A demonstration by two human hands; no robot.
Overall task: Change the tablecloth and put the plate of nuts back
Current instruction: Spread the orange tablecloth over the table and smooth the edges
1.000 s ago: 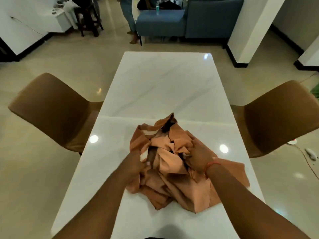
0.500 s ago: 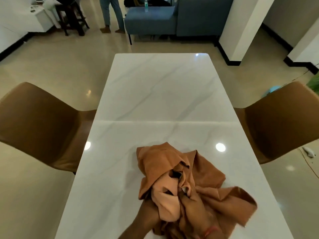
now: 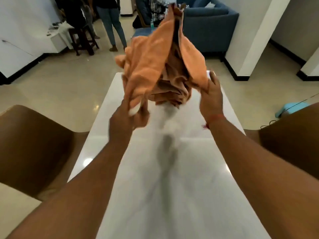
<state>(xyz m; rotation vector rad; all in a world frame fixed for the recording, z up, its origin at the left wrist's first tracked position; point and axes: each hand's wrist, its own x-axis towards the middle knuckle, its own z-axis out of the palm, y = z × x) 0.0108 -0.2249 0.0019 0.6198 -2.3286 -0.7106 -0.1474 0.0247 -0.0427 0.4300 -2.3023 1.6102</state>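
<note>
tablecloth [image 3: 165,56], orange, bunched, lifted in the air over the far half of the white table [image 3: 198,195]; left hand [image 3: 128,120] pinching a hem, right hand [image 3: 211,95] flat-fingered against its right side; likely light, limp, best gripped at edge corners.

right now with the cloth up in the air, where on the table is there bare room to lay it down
The white table is bare between the two forearms, from its near end to under the bunched orange cloth. Crowded only up high: the left hand grips the cloth, the right hand touches its edge. Brown chairs flank both sides.
</note>
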